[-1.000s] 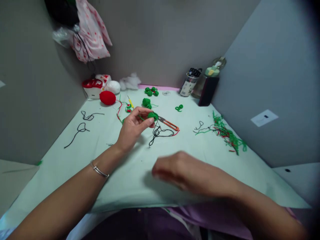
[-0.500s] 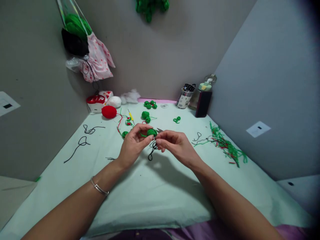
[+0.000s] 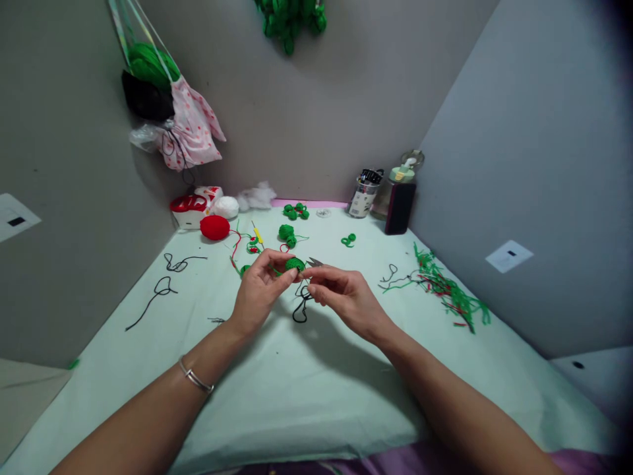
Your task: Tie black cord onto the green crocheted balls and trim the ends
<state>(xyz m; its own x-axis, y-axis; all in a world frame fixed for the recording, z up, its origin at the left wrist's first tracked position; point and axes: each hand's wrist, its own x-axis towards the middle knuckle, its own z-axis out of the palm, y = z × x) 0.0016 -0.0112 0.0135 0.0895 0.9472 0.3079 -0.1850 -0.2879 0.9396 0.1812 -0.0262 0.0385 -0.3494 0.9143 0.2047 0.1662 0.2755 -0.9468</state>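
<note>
A small green crocheted piece (image 3: 295, 264) is pinched between the thumb and fingers of my left hand (image 3: 257, 290). My right hand (image 3: 346, 295) meets the piece from the right, its fingers curled and fingertips at the lower right edge. What those fingertips grip is too small to make out. Black yarn (image 3: 299, 313) hangs in loops below the piece, between both hands. Just behind my right fingers show the dark blades of scissors (image 3: 315, 262); the rest is hidden. Another green piece (image 3: 244, 270) lies partly behind my left hand.
A red yarn ball (image 3: 214, 227), a yellow-handled crochet hook (image 3: 258, 232) and green crocheted pieces (image 3: 287, 234) lie farther back. Black yarn strands (image 3: 157, 293) are at left, green and red scraps (image 3: 448, 287) at right. A phone (image 3: 400, 208) leans on a bottle (image 3: 403, 174) beside a pen cup (image 3: 363, 198).
The right index finger has stretched toward the green piece, and the thumb has dropped slightly away from it. The black yarn loop hangs a little differently. The camera view has tilted slightly up.
</note>
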